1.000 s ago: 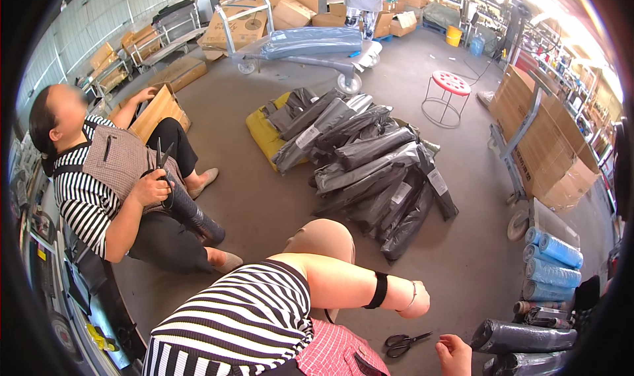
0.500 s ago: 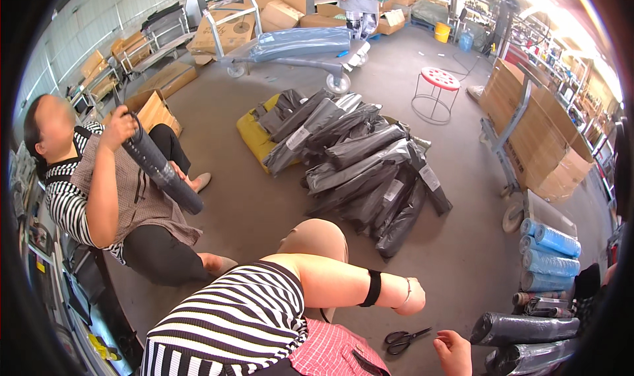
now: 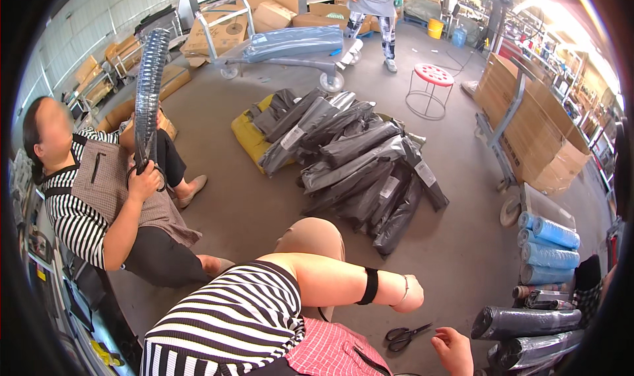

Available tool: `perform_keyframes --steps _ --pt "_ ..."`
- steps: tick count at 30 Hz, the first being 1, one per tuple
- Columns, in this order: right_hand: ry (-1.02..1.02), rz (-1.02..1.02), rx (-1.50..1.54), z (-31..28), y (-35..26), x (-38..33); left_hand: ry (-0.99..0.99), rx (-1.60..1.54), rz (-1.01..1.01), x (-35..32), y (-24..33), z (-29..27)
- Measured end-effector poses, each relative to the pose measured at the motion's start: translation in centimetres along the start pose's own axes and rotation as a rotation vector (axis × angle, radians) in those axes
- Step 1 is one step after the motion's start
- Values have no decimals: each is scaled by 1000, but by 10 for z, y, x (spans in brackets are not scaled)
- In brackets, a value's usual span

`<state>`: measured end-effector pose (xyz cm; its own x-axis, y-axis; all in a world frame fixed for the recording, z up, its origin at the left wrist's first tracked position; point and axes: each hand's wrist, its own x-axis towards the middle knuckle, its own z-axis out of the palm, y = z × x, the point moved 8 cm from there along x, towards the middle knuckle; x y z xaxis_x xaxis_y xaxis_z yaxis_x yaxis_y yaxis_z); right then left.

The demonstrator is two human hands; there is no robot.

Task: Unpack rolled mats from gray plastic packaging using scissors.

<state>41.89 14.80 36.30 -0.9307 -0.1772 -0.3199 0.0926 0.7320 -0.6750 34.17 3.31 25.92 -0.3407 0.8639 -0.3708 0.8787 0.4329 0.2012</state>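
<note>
My left hand [image 3: 411, 294] is closed in a loose fist over the floor, its inner side turned away, so whatever it may hold is hidden. Below and to its right, my right hand [image 3: 453, 351] has its fingers loosely bent and apart, with nothing visible in them. Black-handled scissors [image 3: 400, 339] lie on the floor between the two hands, touched by neither. Just right of my right hand are black film-wrapped rolls [image 3: 525, 323]. Several blue wrapped rolls [image 3: 551, 254] are stacked beyond them.
A seated co-worker [image 3: 86, 178] at left holds scissors and a dark, shiny roll [image 3: 150, 79] upright. Black packages [image 3: 370, 158] form a pile ahead. Behind stand a cart [image 3: 330, 80], a red stool [image 3: 433, 74] and another person [image 3: 372, 6]. A large carton [image 3: 535, 125] sits on a trolley at right.
The co-worker's roll has swung up from a downward slant to upright, and the scissors have come lower. The standing person shows farther right. My hands have hardly moved.
</note>
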Motion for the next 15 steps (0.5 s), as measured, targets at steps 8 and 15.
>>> perform_keyframes --steps 8,15 --pt "-6 26 19 10 18 3 -44 -6 6 -2 1 0" --pt "4 57 64 15 42 6 -3 -3 17 -1 1 0"
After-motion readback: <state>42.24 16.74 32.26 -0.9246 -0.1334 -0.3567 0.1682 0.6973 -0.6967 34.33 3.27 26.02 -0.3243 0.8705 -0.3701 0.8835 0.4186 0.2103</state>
